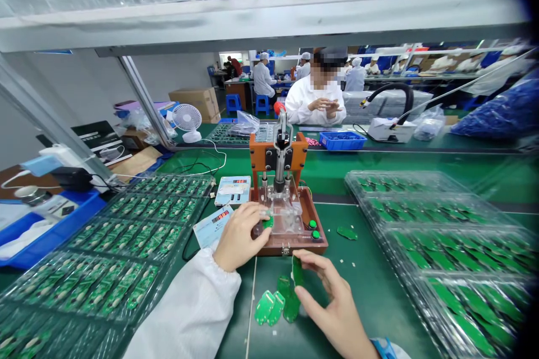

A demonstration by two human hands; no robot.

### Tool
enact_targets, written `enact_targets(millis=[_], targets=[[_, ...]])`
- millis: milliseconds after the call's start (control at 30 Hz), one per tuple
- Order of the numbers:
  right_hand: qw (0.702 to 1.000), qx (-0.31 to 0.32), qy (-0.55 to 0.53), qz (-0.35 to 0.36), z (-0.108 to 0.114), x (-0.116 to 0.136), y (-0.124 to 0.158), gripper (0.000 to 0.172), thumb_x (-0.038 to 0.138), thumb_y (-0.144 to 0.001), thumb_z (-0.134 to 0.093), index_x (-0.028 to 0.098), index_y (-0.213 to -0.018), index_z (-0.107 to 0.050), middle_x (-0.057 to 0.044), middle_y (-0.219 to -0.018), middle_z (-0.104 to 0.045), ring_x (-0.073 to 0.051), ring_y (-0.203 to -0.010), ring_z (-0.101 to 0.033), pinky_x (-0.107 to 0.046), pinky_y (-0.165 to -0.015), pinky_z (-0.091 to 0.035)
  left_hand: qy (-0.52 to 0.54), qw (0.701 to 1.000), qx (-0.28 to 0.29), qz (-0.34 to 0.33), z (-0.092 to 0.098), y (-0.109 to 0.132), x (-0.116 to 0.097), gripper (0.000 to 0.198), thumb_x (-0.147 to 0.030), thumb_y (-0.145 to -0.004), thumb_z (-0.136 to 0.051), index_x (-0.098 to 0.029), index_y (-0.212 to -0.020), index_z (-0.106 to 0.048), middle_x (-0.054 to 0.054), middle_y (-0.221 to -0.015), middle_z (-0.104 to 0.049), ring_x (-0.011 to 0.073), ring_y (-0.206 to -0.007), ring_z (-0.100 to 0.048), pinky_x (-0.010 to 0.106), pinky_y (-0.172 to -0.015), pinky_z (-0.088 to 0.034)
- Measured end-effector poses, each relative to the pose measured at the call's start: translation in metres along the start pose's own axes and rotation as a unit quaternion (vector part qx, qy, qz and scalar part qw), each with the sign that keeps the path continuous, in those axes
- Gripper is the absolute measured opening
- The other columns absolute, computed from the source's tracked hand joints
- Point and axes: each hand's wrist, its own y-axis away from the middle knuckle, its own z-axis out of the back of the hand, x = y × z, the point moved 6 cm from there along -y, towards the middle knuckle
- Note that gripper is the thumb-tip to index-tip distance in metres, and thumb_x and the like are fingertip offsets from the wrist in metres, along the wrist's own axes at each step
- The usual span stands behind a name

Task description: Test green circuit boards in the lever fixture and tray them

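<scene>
My left hand (243,235) reaches to the left side of a toggle-clamp test fixture (314,244), its fingers closed on a small green circuit board (268,220) at the clear plastic bed. In my right hand (330,297) another green circuit board (297,270) is held on edge between thumb and fingers, in front of the fixture. Several loose boards (269,308) lie on the green mat just left of that hand. The fixture's red-tipped lever (279,107) stands upright. One more board (347,233) rests right of the fixture.
Clear trays of boards stand at left (164,261) and right (404,275). Two meters with red digits (233,189) sit left of the fixture. A white fan (187,120) and a blue bin (343,140) are farther back. Across the bench a person in white (315,104) sits. A shelf (269,19) spans overhead.
</scene>
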Motion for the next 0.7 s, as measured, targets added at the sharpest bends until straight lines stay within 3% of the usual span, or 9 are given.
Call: enact_targets(millis=[167,333,700], targets=[[0.992,0.014,0.118,0.039,0.018,0.002,-0.055,0.039,0.030,-0.097,-0.062,0.026,-0.134,-0.054,-0.007,-0.130,-0.066,-0.024,-0.116,-0.066,-0.038,-0.103,-0.055,-0.015,1.000,0.000,0.004,-0.003,0.005,0.001,0.013,-0.021,-0.091,-0.065,-0.020,-0.104,-0.067,0.007,-0.122,-0.070,0.0297,-0.125,-0.057,0.055,-0.109,-0.047],[0.985,0.078,0.141,0.056,0.009,-0.007,-0.102,0.035,0.028,-0.094,-0.062,0.023,-0.129,-0.057,-0.008,-0.126,-0.068,-0.026,-0.113,-0.067,-0.040,-0.099,-0.056,-0.030,1.000,0.002,0.006,-0.004,0.009,0.002,0.017,-0.025,-0.091,-0.068,-0.019,-0.107,-0.067,0.008,-0.126,-0.070,0.0321,-0.128,-0.056,0.059,-0.109,-0.048],[0.978,0.140,0.150,0.044,0.002,-0.021,-0.113,0.038,0.029,-0.093,-0.067,0.025,-0.128,-0.055,-0.007,-0.129,-0.065,-0.027,-0.121,-0.062,-0.046,-0.106,-0.051,-0.034,0.999,-0.001,0.011,-0.006,0.011,0.002,0.020,-0.028,-0.092,-0.070,-0.018,-0.109,-0.066,0.010,-0.126,-0.069,0.0321,-0.128,-0.056,0.057,-0.108,-0.050]])
